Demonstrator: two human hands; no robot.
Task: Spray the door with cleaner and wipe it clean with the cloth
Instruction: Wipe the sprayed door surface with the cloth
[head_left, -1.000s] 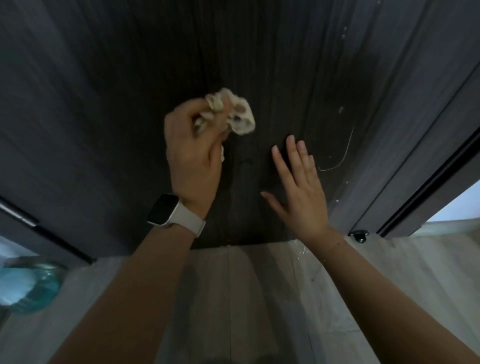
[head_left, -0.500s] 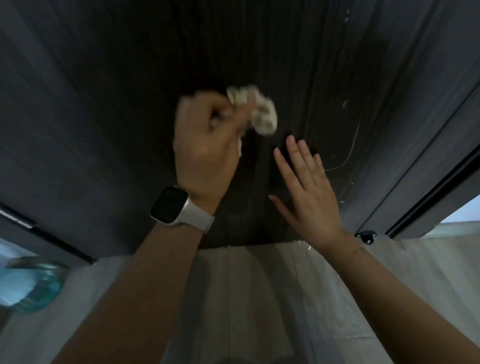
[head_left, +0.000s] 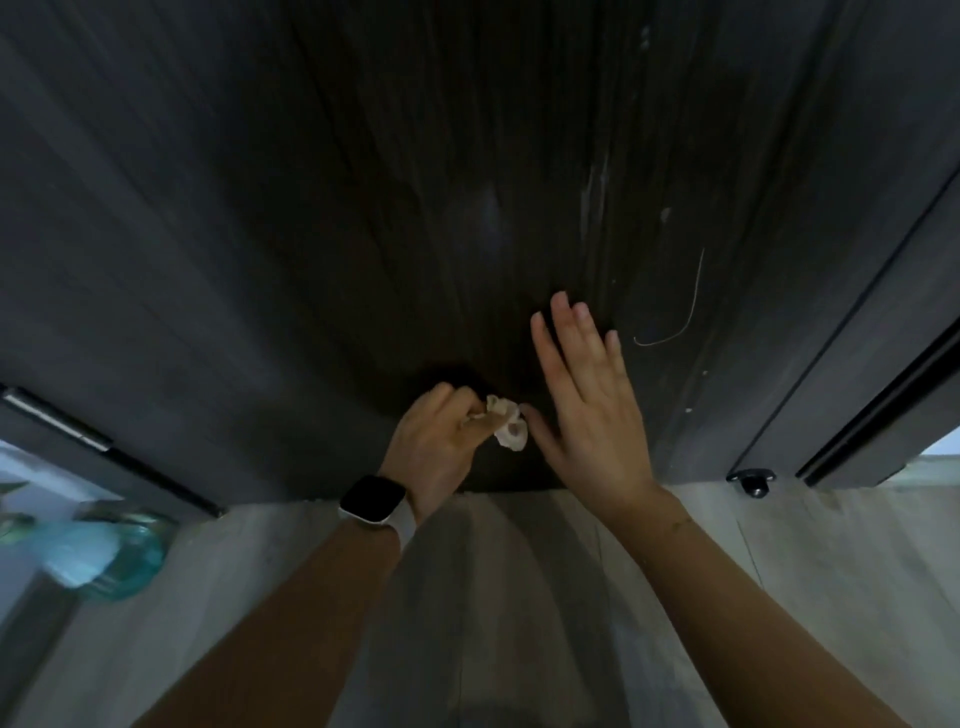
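A dark wood-grain door (head_left: 311, 208) fills the upper view, with pale streaks and a thin curved scratch on its right side. My left hand (head_left: 436, 447), with a watch on the wrist, grips a small crumpled whitish cloth (head_left: 506, 428) against the door near its bottom edge. Just to the right, my right hand (head_left: 587, 410) lies flat on the door with straight fingers, its thumb close to the cloth. A teal spray bottle (head_left: 104, 556) stands blurred on the floor at the far left.
Pale wood-look floor (head_left: 779, 545) runs below the door. A black door stop (head_left: 753, 480) sits at the door's lower right corner. The dark door frame (head_left: 883, 389) rises on the right, and a hinge edge (head_left: 62, 421) shows at the left.
My left hand has carried the cloth down the door, from above my right hand's fingertips to near the bottom edge. My right hand has stayed flat on the door.
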